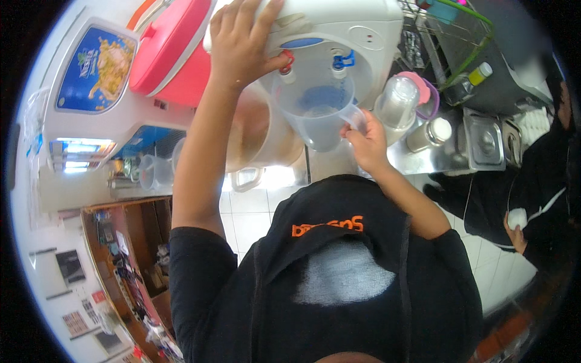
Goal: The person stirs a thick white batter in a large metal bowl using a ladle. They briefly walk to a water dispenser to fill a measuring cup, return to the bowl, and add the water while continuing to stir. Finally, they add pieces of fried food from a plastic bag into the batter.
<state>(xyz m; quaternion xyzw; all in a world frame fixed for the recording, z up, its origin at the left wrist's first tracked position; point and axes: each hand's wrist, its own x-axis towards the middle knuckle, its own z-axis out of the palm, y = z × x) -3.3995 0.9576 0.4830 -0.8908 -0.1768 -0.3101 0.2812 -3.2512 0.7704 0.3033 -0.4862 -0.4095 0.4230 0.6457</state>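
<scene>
My right hand (370, 140) grips the handle of a clear plastic measuring jug (317, 131), held below the taps of a white water dispenser (336, 20). My left hand (247, 41) lies against the dispenser's front, its thumb on the red tap (287, 61). The blue tap (343, 61) is above the jug's right side. Some clear liquid seems to be in the jug, but its level cannot be told. Behind my left forearm stands a large translucent plastic container (258, 131) with something brownish inside.
A pink-lidded cooler (168, 45) and a white drink machine (68, 122) stand at left. At right are a clear bottle (397, 104), a white-capped bottle (429, 135), a steel pan (484, 140) and a green-edged wire rack (476, 50). Another person in black (490, 199) is at far right.
</scene>
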